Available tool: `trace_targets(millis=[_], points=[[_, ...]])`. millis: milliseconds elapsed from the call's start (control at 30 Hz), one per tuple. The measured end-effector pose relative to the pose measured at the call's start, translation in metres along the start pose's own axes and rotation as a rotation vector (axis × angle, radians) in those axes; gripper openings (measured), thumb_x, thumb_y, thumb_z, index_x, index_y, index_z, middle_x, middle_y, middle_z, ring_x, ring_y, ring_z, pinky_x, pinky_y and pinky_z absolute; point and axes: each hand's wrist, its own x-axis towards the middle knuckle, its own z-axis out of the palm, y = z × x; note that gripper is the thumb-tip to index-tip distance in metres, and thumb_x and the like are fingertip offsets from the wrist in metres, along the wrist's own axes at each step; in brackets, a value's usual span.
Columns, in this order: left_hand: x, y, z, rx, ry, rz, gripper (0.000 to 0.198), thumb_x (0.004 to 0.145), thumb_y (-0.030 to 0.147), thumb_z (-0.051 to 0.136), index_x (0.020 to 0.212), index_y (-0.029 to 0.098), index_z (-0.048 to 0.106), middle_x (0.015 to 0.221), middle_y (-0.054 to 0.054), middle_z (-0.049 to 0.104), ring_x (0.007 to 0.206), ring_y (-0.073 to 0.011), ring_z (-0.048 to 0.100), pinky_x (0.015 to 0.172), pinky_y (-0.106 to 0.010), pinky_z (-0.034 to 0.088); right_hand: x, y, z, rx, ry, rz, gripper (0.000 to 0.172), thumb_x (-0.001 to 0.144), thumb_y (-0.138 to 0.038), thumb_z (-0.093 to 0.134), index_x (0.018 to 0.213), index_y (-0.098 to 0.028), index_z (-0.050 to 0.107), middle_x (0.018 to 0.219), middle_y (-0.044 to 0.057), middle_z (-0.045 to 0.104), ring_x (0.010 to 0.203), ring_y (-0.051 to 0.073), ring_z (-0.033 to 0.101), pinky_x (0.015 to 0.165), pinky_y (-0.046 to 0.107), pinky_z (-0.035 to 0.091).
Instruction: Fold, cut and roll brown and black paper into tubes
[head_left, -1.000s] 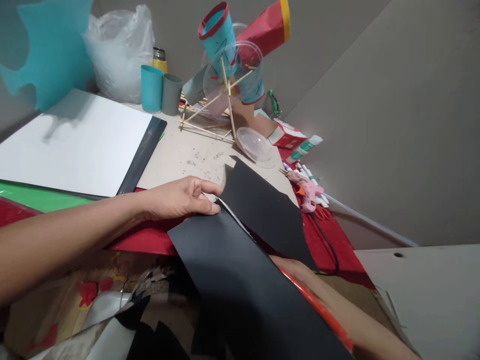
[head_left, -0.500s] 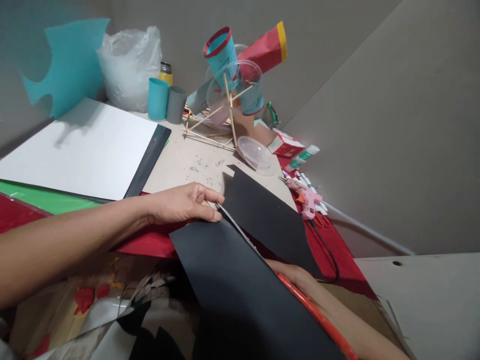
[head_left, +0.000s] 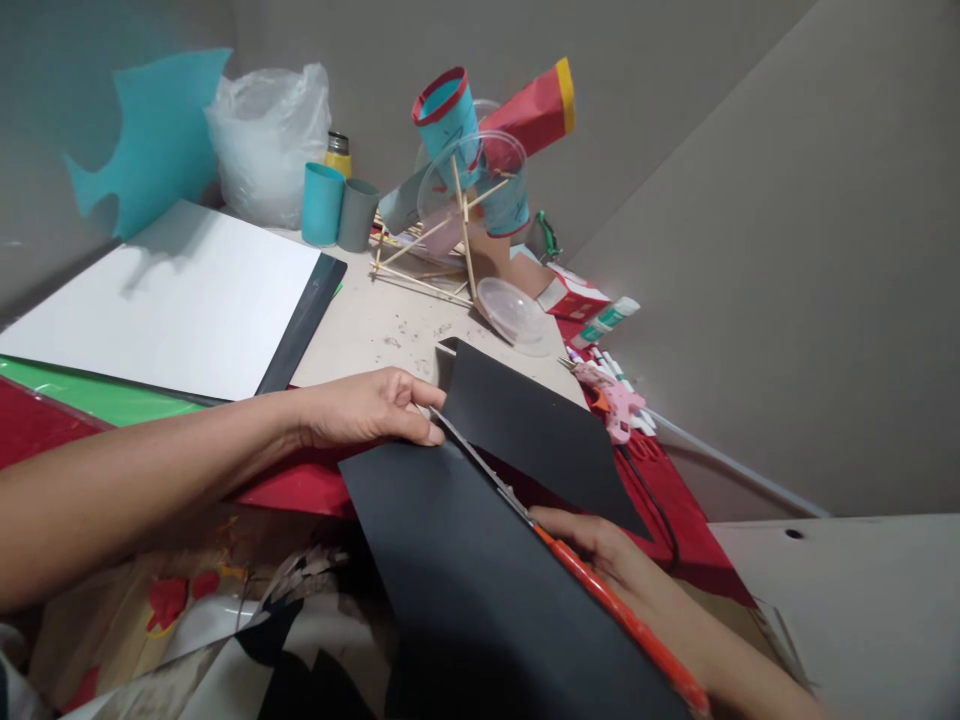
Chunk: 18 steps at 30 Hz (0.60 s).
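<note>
My left hand (head_left: 382,408) pinches the upper edge of a large black sheet (head_left: 465,560) between thumb and fingers, close to the tip of the scissor blade. My right hand (head_left: 592,545) is wrapped round the orange-handled scissors (head_left: 615,610), most of its fingers hidden behind the handle and sheet. The metal blade lies along the sheet's right edge, pointing up toward my left hand. Beyond the blade, a second black piece (head_left: 540,430) rests over the table edge and red cloth, its far end folded up.
A stick stand (head_left: 463,225) with clear discs and paper cups is at the back. Nearby are a clear lid (head_left: 512,310), a pink glue gun (head_left: 619,405), markers, a blue cup (head_left: 322,205), a grey cup (head_left: 358,215), a plastic bag (head_left: 270,150) and a white sheet (head_left: 172,300).
More of the scissor blade and orange handle shows beside the black sheet. The further black piece has shifted slightly, its far end folded differently. My left hand has barely moved.
</note>
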Motion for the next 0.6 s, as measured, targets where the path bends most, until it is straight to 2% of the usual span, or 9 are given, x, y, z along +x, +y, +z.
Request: trace_targets(millis=[200,367,500,600], points=[[0.001,0.001,-0.004,-0.003,0.048,0.01,0.022,0.076,0.015,0.067,0.098,0.013,0.072,0.072,-0.004,0.075,0.056,-0.0114,0.067,0.061,-0.022,0.054,0.008,-0.004,-0.001,0.044,-0.025,-0.066,0.032,0.078,-0.048,0.07,0.078,-0.017,0.064,0.071,-0.001,0.057,0.064,0.014,0.052,0.06,0.024,0.045],[0.001,0.008,-0.011,0.046,0.229,0.019,0.028,0.074,0.014,0.065,0.101,0.017,0.072,0.059,0.001,0.069,0.045,-0.0084,0.059,0.048,-0.017,0.043,0.021,0.002,-0.009,-0.085,0.097,-0.162,0.041,0.082,-0.054,0.063,0.067,-0.019,0.049,0.061,-0.005,0.039,0.054,0.009,0.033,0.048,0.02,0.033],[0.002,0.014,-0.017,0.151,0.369,0.085,0.035,0.07,0.014,0.063,0.103,0.016,0.073,0.051,0.003,0.063,0.042,-0.0074,0.052,0.044,-0.017,0.035,0.038,0.007,-0.019,-0.051,0.21,-0.186,0.049,0.083,-0.066,0.054,0.068,-0.02,0.043,0.058,-0.006,0.036,0.049,0.008,0.03,0.042,0.02,0.028],[0.003,0.013,-0.02,0.162,0.466,0.146,0.031,0.068,0.016,0.066,0.098,0.014,0.073,0.058,0.001,0.066,0.046,-0.0077,0.053,0.048,-0.017,0.036,0.05,0.005,-0.026,-0.013,0.252,-0.145,0.05,0.083,-0.07,0.046,0.071,-0.022,0.044,0.049,-0.008,0.034,0.04,0.008,0.032,0.037,0.02,0.028]])
